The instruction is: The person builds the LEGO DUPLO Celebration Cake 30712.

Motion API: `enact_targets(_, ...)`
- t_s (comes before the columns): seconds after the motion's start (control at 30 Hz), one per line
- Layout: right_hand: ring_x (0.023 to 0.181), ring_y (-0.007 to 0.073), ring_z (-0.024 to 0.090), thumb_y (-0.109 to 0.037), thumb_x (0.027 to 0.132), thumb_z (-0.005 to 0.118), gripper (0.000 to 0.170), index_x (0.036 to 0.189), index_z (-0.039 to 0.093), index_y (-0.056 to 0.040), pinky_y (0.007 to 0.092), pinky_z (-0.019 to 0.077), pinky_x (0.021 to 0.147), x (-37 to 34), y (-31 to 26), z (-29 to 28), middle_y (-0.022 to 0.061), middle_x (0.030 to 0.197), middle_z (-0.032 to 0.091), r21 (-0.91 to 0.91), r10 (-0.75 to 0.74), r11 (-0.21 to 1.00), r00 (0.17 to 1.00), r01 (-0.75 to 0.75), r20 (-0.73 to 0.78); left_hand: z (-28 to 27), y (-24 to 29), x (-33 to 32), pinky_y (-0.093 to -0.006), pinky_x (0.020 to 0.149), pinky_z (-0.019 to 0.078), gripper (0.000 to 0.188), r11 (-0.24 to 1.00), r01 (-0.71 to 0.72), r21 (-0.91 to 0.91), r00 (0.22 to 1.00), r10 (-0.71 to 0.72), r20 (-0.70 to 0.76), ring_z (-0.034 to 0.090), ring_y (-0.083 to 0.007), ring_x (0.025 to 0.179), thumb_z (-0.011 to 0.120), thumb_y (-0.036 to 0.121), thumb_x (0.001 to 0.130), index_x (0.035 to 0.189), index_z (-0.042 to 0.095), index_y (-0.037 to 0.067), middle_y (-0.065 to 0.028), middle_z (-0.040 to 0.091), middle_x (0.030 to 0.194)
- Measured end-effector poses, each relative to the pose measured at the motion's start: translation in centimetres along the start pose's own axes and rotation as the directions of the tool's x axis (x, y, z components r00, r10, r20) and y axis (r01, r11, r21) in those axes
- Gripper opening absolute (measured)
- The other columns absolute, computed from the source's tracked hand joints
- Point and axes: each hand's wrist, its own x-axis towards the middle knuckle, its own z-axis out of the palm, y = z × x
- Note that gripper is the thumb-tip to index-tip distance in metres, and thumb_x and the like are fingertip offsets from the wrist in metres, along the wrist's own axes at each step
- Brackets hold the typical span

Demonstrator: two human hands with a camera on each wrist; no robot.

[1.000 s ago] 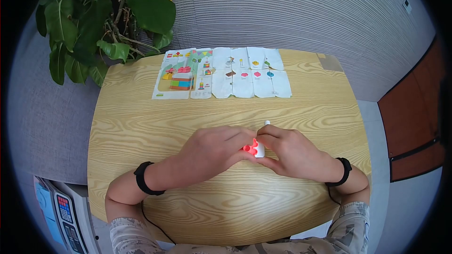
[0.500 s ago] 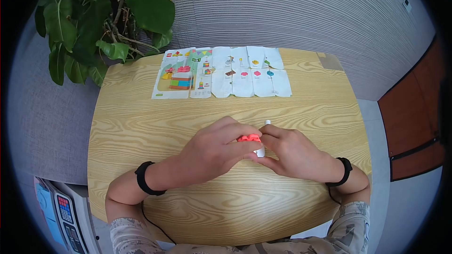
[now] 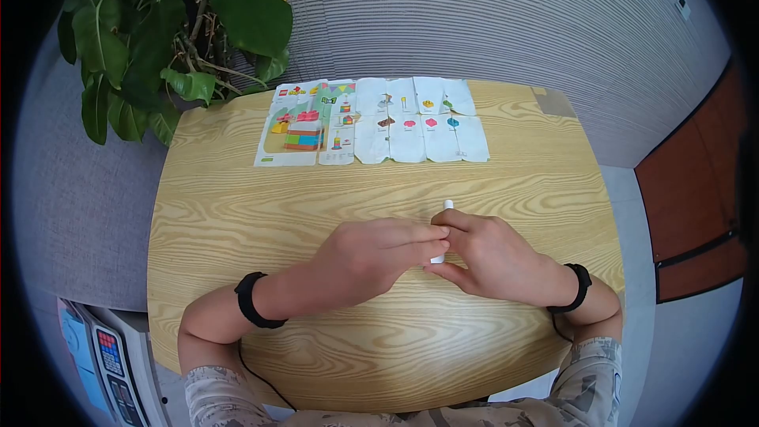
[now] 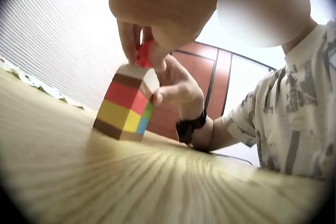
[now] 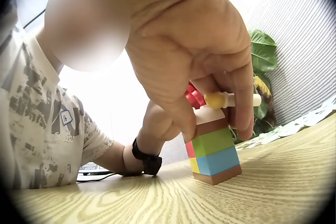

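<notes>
A small stack of toy bricks (image 5: 215,148) stands on the table, brown at the bottom, with yellow, blue, red and green layers, then brown and white on top. At the white top, my left hand (image 3: 371,257) pinches a red lobed brick (image 4: 144,53) between thumb and fingers; from the head view it is hidden. My right hand (image 3: 502,261) grips the stack from its right, thumb on one side and fingers on the other. A white candle piece with a yellow end (image 5: 241,99) is tucked among the right fingers, its white tip sticking out.
An unfolded, creased instruction sheet (image 3: 419,138) lies at the table's far side. Behind the far left corner grows a leafy plant (image 3: 150,47). Against the back stands a ribbed wall (image 3: 474,24). Cables trail from both wrist bands.
My left hand has turned the red lobed brick over from facing the camera and moved right over the stack, covering it. The right hand has stayed almost still.
</notes>
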Motion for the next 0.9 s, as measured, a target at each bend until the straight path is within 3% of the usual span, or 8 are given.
enact_targets(0.33, 0.081, 0.0379, 0.072, -0.022, 0.094, 0.081, 0.032, 0.107, 0.07, 0.0048, 0.0474, 0.0606, 0.069, 0.1, -0.3, 0.0, 0.0168, 0.1, 0.067, 0.005, -0.005, 1.0, 1.0, 0.005, -0.009, 0.0, 0.6, -0.3, -0.0334, 0.083, 0.0662, 0.014, 0.987, 0.139, -0.083, 0.989, -0.134, 0.061, 0.08, -0.026, 0.103, 0.079, 0.008, 0.094, 0.108, 0.08, 0.007, -0.013, 0.078, 0.128)
enact_targets(0.43, 0.081, 0.0379, 0.072, -0.023, 0.095, 0.081, 0.033, 0.109, 0.07, 0.0044, 0.047, 0.0608, 0.07, 0.1, -0.1, 0.1, 0.017, 0.1, 0.068, 0.009, -0.007, 1.0, 1.0, 0.007, -0.006, 0.3, 0.1, -0.7, -0.0367, 0.083, 0.0659, 0.016, 0.993, 0.088, -0.082, 0.995, -0.083, 0.055, 0.078, -0.029, 0.105, 0.078, 0.008, 0.092, 0.108, 0.077, 0.004, -0.0154, 0.076, 0.132)
enact_targets(0.63, 0.081, 0.038, 0.072, -0.025, 0.095, 0.081, 0.034, 0.11, 0.071, 0.0044, 0.0461, 0.0609, 0.07, 0.2, 0.3, 0.1, 0.0169, 0.1, 0.069, 0.042, -0.032, 0.999, 0.999, 0.033, -0.019, -0.2, 0.4, -0.5, -0.0348, 0.079, 0.066, 0.016, 0.998, 0.011, 0.07, 0.998, -0.015, 0.06, 0.079, -0.0268, 0.105, 0.079, 0.015, 0.094, 0.108, 0.078, 0.006, -0.0135, 0.077, 0.128)
enact_targets(0.9, 0.082, 0.0379, 0.072, -0.027, 0.094, 0.083, 0.036, 0.11, 0.073, 0.0035, 0.0452, 0.0611, 0.071, 0.3, 0.5, -0.1, 0.0163, 0.102, 0.07, 0.048, -0.007, 0.999, 1.0, 0.007, 0.0, -0.8, 0.5, -0.4, -0.0343, 0.078, 0.0658, 0.017, 0.997, 0.013, 0.072, 0.994, -0.021, 0.108, 0.079, -0.0247, 0.102, 0.077, 0.016, 0.096, 0.11, 0.076, 0.007, -0.0119, 0.078, 0.124)
